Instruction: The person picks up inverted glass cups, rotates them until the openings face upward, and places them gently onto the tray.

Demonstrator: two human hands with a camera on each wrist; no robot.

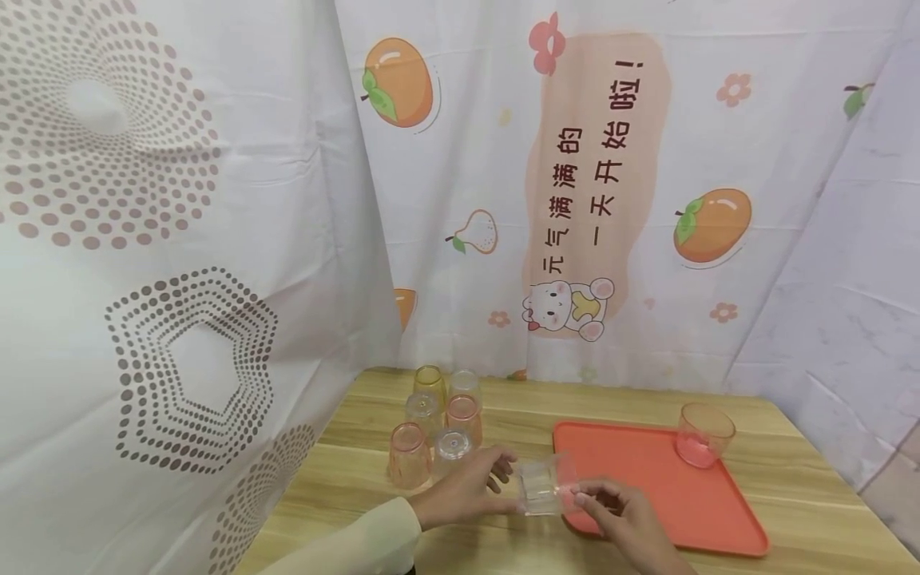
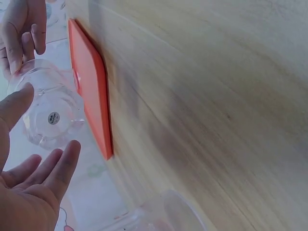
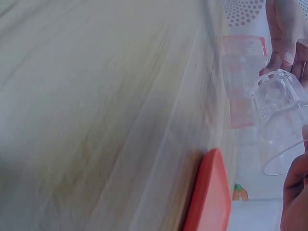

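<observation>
Hands (image 1: 463, 491) (image 1: 624, 515) above wood-grain table (image 1: 783, 471), patterned curtains (image 1: 467, 120)

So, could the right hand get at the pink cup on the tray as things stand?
Probably not yet: the right hand is pinching the clear cup near its rim. Once free, the way looks open across the red tray to the pink cup.

The clear cup (image 1: 541, 487) (faceted) lies sideways in midair.
</observation>
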